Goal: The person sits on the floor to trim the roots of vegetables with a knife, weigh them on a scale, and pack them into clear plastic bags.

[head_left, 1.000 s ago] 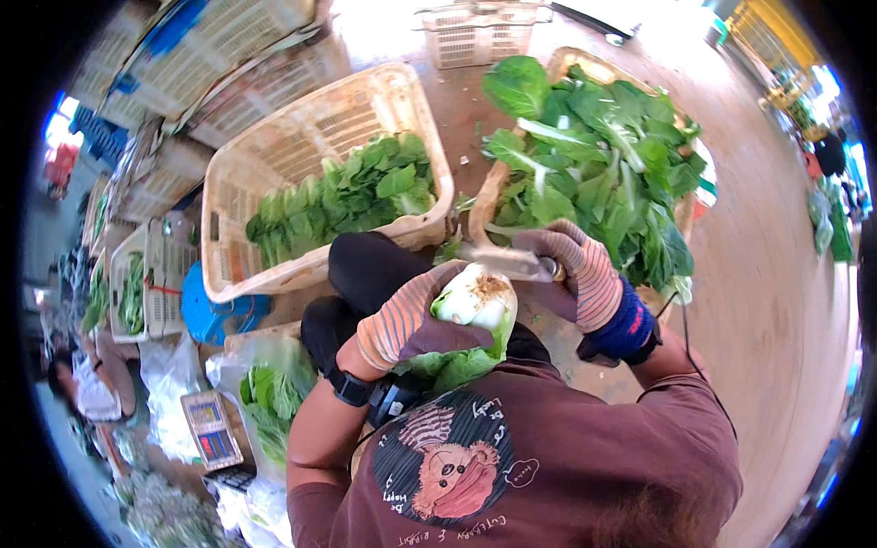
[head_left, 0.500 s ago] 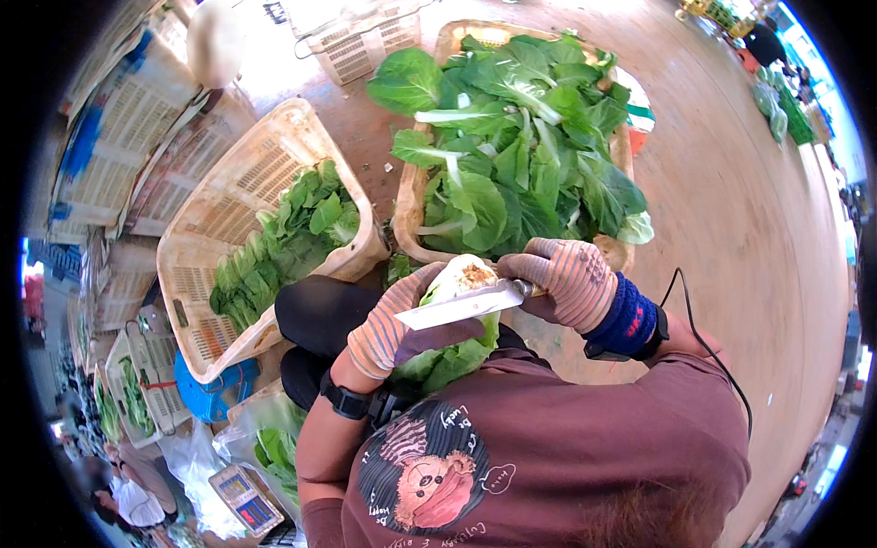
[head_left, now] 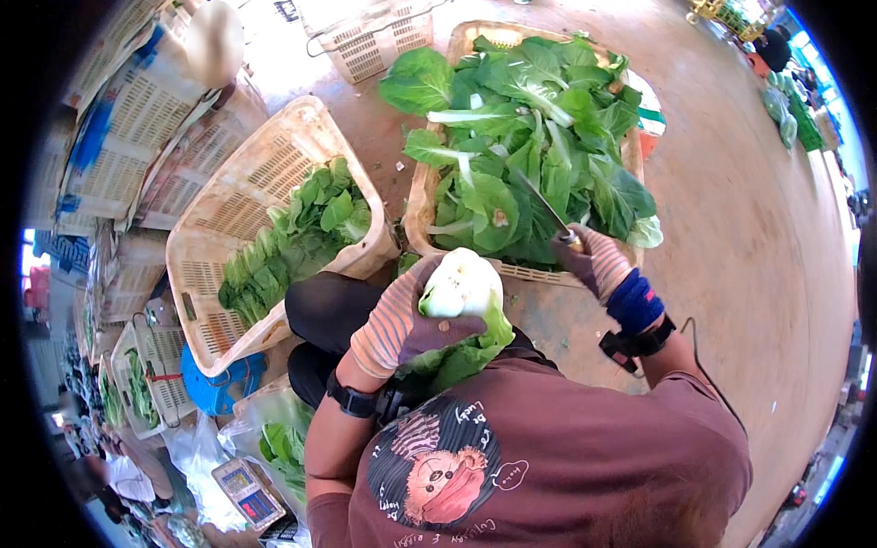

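Observation:
My left hand, in a striped work glove, is wrapped round a Chinese cabbage in front of my chest. The cabbage's pale, freshly cut base faces up and its green leaves hang below. In my right hand, also gloved, is a knife, held by its handle with the blade pointing up and left over the leaves. Loose green leaves heap over a crate beyond my hands. A small brownish cut piece shows against those leaves.
At left a tilted beige crate holds several leafy heads. A blue container stands below it, near a plastic bag and a scale-like device. Stacked crates line the far left. Another crate stands at the back.
The knife has come off the cabbage, and my right hand has moved right with it. The brown base is gone; a clean pale face shows. A brownish piece now appears against the leaves.

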Demonstrator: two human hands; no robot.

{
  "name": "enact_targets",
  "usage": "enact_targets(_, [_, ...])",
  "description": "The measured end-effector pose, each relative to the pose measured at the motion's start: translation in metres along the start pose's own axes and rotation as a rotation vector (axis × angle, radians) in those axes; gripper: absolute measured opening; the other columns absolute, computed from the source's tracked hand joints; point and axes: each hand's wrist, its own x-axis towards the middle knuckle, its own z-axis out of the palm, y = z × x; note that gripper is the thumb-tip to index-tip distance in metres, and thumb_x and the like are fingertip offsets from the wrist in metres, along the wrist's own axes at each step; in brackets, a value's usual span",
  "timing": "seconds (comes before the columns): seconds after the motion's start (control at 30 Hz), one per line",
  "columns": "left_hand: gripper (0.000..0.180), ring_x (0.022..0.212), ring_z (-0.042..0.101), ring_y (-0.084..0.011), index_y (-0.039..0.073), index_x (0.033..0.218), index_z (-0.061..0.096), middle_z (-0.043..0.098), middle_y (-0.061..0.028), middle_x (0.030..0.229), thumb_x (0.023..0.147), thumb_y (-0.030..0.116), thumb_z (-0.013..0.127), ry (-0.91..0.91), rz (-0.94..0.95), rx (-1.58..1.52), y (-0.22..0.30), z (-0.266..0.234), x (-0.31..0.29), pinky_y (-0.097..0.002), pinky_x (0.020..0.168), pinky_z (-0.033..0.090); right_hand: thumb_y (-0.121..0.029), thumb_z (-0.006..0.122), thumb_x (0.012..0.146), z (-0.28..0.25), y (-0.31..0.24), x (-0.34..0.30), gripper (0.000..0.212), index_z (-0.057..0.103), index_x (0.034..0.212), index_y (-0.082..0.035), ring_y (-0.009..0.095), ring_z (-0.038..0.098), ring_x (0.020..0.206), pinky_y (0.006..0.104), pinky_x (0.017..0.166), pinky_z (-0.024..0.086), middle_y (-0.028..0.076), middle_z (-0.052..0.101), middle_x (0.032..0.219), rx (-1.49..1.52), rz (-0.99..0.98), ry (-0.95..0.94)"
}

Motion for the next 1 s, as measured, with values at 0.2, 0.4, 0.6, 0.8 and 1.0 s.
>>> enact_targets(0.2, [0.049,0.097,0.057,-0.0165,0.000,0.122,0.047,0.059,-0.0092,0.109,0.083,0.026,0.062,0.207,0.080,-0.653,-0.026,-0.047,0.008,-0.0301,0.084,0.047,-0.008,0.057,0.086,0.102,-0.047,-0.043,0.036,0.049,0.122,-0.006,0.010,0.053,0.101,0.0250,0.087,0.044,0.004,0.056,0.111,0.442,-0.221,-0.692])
enact_targets(0.4, [0.051,0.108,0.053,-0.0192,-0.001,0.126,0.044,0.055,-0.0100,0.120,0.092,0.037,0.045,0.210,0.391,-0.497,0.002,-0.082,-0.024,-0.0323,0.096,0.039,-0.016,0.056,0.087,0.148,-0.086,-0.026,0.040,0.048,0.124,-0.003,0.017,0.060,0.099,0.0307,0.088,0.047,0.008,0.059,0.112,0.557,-0.138,-0.973])
enact_targets(0.6, [0.064,0.109,0.054,-0.0226,0.001,0.130,0.040,0.053,-0.0120,0.122,0.088,0.048,0.048,0.196,0.353,-1.070,-0.061,-0.090,-0.046,-0.0337,0.094,0.042,-0.021,0.059,0.087,0.197,-0.087,-0.025,0.048,0.044,0.128,-0.002,0.019,0.056,0.106,0.0329,0.092,0.046,0.011,0.055,0.121,0.580,0.057,-1.227])
enact_targets(0.8, [0.058,0.099,0.059,-0.0253,0.001,0.124,0.046,0.059,-0.0139,0.112,0.087,0.046,0.051,0.452,0.348,-1.141,-0.039,-0.088,-0.063,-0.0372,0.089,0.047,-0.024,0.058,0.089,0.223,-0.069,0.006,0.036,0.054,0.116,-0.001,0.011,0.058,0.091,0.0256,0.079,0.047,0.005,0.060,0.102,0.242,-0.203,-0.816])
enact_targets(1.0, [0.054,0.095,0.060,-0.0274,0.001,0.118,0.051,0.060,-0.0152,0.105,0.086,0.045,0.053,0.463,0.326,-1.189,-0.033,-0.098,-0.080,-0.0406,0.087,0.048,-0.022,0.058,0.086,0.229,-0.088,0.001,0.039,0.052,0.116,0.002,0.009,0.055,0.085,0.0239,0.078,0.045,0.003,0.060,0.099,0.067,-0.314,-0.986])
